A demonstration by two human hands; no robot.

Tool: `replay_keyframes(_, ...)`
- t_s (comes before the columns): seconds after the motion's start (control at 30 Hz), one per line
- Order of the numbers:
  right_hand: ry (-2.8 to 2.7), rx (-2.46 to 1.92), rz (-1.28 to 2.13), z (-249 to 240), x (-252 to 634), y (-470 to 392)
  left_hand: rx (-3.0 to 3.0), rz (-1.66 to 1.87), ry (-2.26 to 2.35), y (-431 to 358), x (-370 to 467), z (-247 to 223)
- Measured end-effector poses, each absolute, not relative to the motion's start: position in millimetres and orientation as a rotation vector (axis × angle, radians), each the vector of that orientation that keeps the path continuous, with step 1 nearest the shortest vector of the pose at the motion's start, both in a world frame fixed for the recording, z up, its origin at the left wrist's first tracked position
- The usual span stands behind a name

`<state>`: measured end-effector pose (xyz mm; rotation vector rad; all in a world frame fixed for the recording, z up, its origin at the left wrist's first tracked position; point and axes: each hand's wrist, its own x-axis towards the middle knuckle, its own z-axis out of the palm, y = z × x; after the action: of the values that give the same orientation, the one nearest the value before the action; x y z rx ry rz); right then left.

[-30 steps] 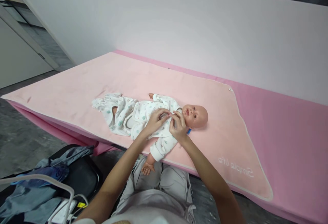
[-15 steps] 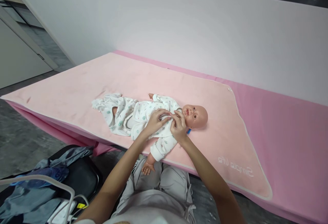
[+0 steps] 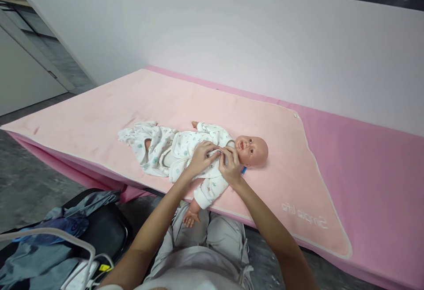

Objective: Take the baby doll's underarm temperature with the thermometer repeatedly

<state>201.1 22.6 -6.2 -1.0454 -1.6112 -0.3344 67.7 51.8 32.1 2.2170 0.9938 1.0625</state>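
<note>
A baby doll point(image 3: 252, 150) lies on its back on a pale pink mat point(image 3: 109, 104), its bald head to the right. It wears a white printed baby jacket point(image 3: 187, 143), while white printed trousers point(image 3: 155, 150) lie bunched about its legs. Over the doll's chest my left hand point(image 3: 202, 156) is closed on the jacket's front edge, thumb and fingers pinching the cloth. My right hand point(image 3: 231, 166) pinches the same edge just beside it, close to the doll's chin. Any fastener between the fingertips is hidden. One doll hand point(image 3: 191, 216) hangs over the mat's near edge.
A pink cover point(image 3: 374, 166) lies under the mat, and a pale wall point(image 3: 232, 38) rises behind. At the lower left, a black chair point(image 3: 106, 228) holds grey clothes point(image 3: 39, 259), with a white cable point(image 3: 66, 233) curving in front. A small blue item point(image 3: 244, 170) shows under the doll's neck.
The fingers of my right hand have shifted slightly on the jacket edge near the neck. My left hand and the doll are almost unmoved.
</note>
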Motion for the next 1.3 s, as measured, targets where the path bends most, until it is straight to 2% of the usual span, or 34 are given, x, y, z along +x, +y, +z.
replay_keyframes(0.57,-1.702,-0.964,-0.382,-12.8,203.8,22.9,2.228,1.04,0.936,49.2,65.1,34.2)
replay_keyframes(1.3,-1.675,-1.09,-0.341,-9.1,202.0,22.4,2.044,1.132,1.001,52.0,66.1,29.0)
